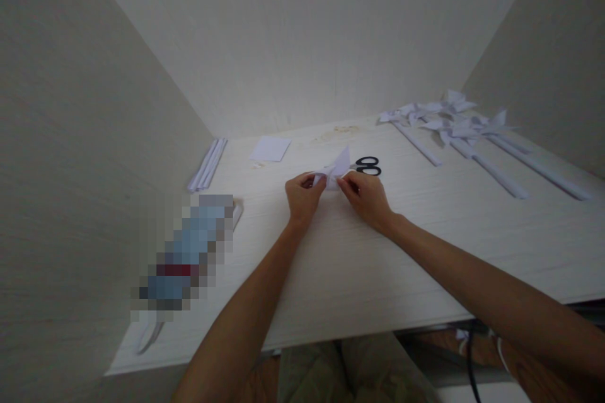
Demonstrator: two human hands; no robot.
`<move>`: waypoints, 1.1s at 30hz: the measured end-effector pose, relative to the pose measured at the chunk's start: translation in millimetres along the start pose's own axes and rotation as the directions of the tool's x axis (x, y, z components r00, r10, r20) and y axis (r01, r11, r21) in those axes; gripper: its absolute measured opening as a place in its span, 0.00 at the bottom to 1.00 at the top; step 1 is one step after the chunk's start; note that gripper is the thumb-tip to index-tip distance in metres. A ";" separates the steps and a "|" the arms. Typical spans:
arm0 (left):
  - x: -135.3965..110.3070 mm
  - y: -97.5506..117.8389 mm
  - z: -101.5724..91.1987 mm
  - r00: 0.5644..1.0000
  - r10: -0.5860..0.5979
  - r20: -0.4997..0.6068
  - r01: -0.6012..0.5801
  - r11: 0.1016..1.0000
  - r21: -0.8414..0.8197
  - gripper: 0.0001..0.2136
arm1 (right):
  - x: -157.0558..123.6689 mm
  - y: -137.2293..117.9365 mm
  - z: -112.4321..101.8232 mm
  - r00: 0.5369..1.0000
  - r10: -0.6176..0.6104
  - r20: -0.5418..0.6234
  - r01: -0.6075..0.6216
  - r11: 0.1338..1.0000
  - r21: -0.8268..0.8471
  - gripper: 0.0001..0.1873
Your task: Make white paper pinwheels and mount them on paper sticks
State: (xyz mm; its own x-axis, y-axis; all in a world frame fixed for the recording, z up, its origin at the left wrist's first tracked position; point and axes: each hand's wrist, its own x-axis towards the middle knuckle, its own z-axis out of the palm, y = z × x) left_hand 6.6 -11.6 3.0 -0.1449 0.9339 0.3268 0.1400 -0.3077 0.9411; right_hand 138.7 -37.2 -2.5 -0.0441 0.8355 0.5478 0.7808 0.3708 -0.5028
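Observation:
Between my two hands, just above the middle of the table, is a white paper pinwheel head [341, 162] with one pointed blade standing up. My left hand [303, 196] is closed on its left side, thumb and fingers pinching the paper. On the right side, my right hand [366, 196] pinches the paper near its centre with thumb and forefinger. My fingers hide part of the folds. Just behind my right hand lie scissors [368, 165] with black handles, their blades partly hidden.
Several paper pinwheels on rolled sticks [501, 176] lie at the right. Rolled paper sticks [208, 164] rest at the left wall, near a square paper sheet [271, 148]. A blurred-out object [189, 252] with a white cable [150, 334] sits at front left. Walls enclose the table [340, 271].

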 end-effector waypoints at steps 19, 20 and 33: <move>-1.6 2.3 0.4 0.999 0.007 0.036 -0.007 1.000 -0.006 0.02 | 0.2 4.6 1.6 0.999 -0.033 -0.008 0.034 0.999 0.030 0.15; -1.7 2.3 0.5 0.999 0.015 0.042 -0.015 1.000 -0.006 0.02 | 0.0 4.5 1.6 0.999 -0.032 -0.011 0.032 0.999 0.030 0.15; -1.3 2.2 0.2 0.999 0.042 0.002 -0.042 0.998 0.049 0.02 | 1.8 2.4 0.4 0.997 -0.004 0.072 0.002 0.999 0.034 0.15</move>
State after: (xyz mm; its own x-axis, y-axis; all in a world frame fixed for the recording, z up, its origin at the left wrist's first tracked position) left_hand 7.3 -13.4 4.6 -0.1369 0.9206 0.3658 0.1935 -0.3373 0.9213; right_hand 140.2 -34.6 -3.0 -0.0921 0.8608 0.5005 0.7591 0.3860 -0.5242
